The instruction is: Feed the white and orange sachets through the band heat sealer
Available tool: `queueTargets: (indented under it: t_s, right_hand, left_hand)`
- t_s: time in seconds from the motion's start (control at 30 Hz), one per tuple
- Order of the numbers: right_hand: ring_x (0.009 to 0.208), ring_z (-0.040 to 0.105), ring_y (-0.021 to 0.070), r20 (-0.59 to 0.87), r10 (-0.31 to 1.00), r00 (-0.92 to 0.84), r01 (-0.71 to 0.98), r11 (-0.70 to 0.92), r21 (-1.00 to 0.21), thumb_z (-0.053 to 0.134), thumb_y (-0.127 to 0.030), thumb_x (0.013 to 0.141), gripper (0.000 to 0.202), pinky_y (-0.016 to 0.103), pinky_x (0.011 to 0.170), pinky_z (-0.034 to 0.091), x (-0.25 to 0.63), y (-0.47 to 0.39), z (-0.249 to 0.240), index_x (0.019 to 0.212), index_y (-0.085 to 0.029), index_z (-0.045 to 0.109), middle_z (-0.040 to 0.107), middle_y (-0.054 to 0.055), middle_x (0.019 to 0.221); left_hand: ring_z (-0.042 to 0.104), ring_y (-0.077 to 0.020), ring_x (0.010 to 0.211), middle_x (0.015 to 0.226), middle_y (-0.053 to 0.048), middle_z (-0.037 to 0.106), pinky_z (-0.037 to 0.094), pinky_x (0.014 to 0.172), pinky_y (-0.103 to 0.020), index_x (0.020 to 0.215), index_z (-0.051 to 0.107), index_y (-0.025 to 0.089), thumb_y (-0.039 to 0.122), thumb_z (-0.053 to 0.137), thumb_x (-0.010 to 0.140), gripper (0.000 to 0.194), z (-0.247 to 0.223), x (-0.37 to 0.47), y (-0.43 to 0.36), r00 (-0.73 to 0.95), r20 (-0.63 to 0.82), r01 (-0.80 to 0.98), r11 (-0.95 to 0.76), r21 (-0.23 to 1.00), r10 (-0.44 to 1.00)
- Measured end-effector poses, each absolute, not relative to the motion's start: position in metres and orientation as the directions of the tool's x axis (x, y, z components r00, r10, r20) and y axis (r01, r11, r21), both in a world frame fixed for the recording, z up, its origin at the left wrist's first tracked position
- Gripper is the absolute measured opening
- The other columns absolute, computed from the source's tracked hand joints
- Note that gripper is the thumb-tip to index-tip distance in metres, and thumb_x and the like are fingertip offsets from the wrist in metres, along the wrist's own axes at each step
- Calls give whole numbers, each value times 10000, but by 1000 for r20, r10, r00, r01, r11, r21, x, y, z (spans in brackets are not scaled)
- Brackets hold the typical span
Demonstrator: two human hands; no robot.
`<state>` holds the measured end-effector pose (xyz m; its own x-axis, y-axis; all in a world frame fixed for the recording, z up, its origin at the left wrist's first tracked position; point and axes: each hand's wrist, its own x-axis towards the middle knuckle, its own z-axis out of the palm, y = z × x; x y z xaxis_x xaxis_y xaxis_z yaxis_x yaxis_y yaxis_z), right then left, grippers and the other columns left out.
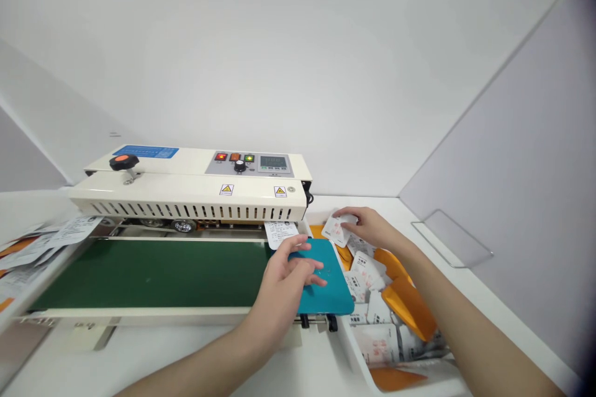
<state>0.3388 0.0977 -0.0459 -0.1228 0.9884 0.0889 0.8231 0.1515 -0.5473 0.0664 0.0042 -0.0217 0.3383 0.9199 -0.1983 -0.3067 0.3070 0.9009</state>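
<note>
A white packet (279,234) with printed text enters the right end of the cream sealing machine (186,189). My left hand (291,273) is over the teal plate (333,279) at the end of the green belt (162,276), just below that packet; its fingers are apart and nothing shows in them. My right hand (365,226) pinches the corner of another white packet (336,230) with reddish print, above the back of the white bin (356,353). White and orange packets (367,269) fill the bin.
Sealed-looking packets (44,248) lie in a pile at the machine's left end. A thin wire frame (454,238) lies on the white table at the right. White walls rise behind and on the right. A black-and-orange knob (123,163) sticks up from the machine.
</note>
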Motion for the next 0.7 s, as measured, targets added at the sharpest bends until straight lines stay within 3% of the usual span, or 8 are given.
queueTargets:
  t_s: [0.1,0.27,0.4,0.57,0.7]
  right_hand:
    - [690,605,189,57,998,-42,737,69,-673,575,-330,787,299,332,638,492,337,94,-35,1061,-246,657,695,42,1028]
    - [855,633,225,43,998,-36,431,54,-901,602,-423,808,504,340,705,502,331,82,-13,1273,-252,508,687,75,1016]
    - [868,647,241,-5,993,-114,316,31,-948,651,-450,784,572,388,748,514,326,78,-9,1286,-240,473,688,85,986]
    - [893,651,229,-69,971,-229,263,-7,-965,679,-428,773,469,367,764,513,318,76,-13,1169,-213,548,685,90,1029]
    - [829,664,211,-121,938,-324,234,-45,-971,682,-400,787,404,339,723,511,312,72,-10,1119,-195,578,711,80,948]
  left_hand:
    - [665,-196,884,1228,-95,539,504,766,-318,1159,552,233,229,568,825,334,-21,66,5,355,-205,-294,318,901,912]
    - [664,-195,890,1237,-97,545,506,787,-329,1165,562,230,211,556,826,340,-21,66,6,378,-203,-282,321,904,903]
    - [666,-189,872,1223,-99,563,502,807,-341,1152,575,221,212,550,827,326,-19,66,7,392,-212,-263,330,907,895]
    - [670,-183,854,1034,-81,644,466,880,-362,1165,581,215,202,527,833,337,-11,64,7,447,-247,-141,341,929,860]
    - [672,-178,849,1056,-85,632,460,881,-349,1117,617,203,193,522,824,307,-10,64,9,480,-222,-113,311,944,849]
